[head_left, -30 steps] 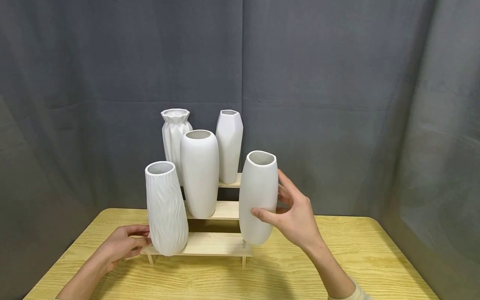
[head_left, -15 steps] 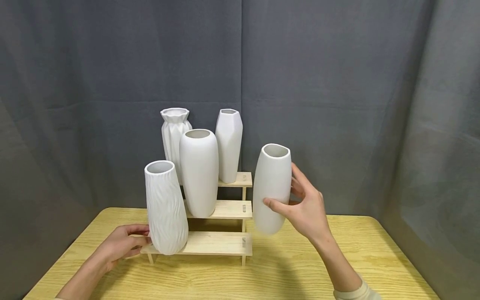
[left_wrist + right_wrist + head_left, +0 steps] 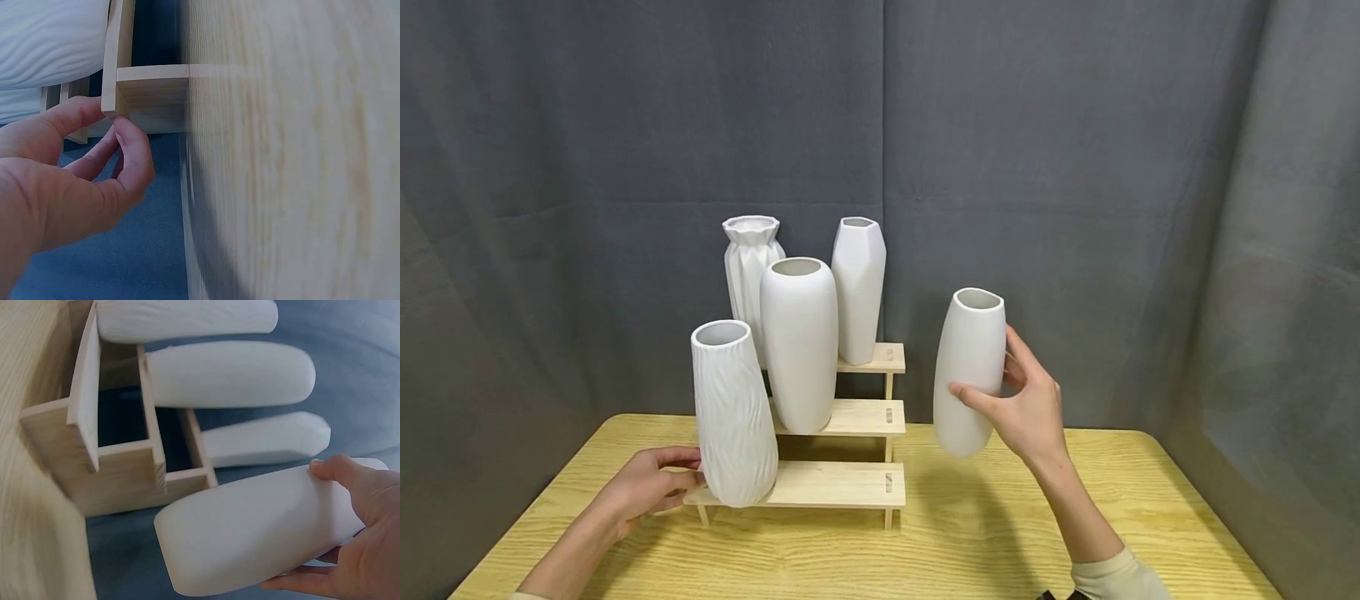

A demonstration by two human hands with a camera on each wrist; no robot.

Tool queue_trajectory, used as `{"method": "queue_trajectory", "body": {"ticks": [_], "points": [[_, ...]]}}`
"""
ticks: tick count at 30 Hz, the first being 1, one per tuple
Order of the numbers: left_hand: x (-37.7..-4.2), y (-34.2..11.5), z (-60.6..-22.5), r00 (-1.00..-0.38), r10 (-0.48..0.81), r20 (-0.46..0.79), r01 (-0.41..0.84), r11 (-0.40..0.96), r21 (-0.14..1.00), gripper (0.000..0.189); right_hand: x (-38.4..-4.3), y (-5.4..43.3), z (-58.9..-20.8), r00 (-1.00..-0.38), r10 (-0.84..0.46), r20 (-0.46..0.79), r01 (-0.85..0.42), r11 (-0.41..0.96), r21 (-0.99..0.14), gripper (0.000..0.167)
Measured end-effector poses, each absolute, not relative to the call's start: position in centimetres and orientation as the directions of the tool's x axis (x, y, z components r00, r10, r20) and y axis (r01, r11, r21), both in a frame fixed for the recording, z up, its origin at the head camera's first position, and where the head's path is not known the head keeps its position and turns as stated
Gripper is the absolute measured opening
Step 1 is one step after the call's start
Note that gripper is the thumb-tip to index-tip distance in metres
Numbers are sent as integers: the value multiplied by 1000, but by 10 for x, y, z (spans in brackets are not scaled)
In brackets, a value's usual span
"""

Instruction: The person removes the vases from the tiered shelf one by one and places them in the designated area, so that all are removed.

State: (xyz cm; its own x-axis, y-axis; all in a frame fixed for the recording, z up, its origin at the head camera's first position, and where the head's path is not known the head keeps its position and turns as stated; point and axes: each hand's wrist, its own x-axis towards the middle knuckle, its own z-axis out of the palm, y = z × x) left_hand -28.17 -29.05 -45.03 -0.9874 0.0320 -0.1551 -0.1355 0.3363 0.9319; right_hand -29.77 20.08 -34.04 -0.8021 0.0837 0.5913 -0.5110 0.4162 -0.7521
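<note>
Fingers point(image 3: 81, 112) of our left hand point(image 3: 636, 487) pinch the left end of the lowest step point(image 3: 838, 485) of the wooden stand point(image 3: 888, 517), where any jerk could tilt the lot. Right beside them on that step stands the rippled vase point(image 3: 735, 417), easily knocked by a stray knuckle. Our right hand point(image 3: 1032, 412) grips the smooth vase point(image 3: 972, 354) round its side, holding it in the air to the right of the stand; if our hold slackens, its rounded body could slide down onto the bench point(image 3: 820, 558) and chip. Swung leftward, it might clip the tall plain vase point(image 3: 800, 350) on the middle step point(image 3: 861, 416). Farthest back, the faceted vase point(image 3: 858, 292) and the pleated vase point(image 3: 745, 271) could topple from the same jolt.
</note>
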Motion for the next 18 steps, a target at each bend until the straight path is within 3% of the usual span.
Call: {"method": "queue_trajectory", "body": {"ticks": [7,18], "points": [[-283,-291,-451,-987,35,-160,-138,341,930,60,-316,215,-356,-816,171,553,-442,432,-786,95],[-283,-293,-452,-985,43,-170,-145,340,929,60,-334,239,-369,-847,204,490,-368,438,-820,104]]}}
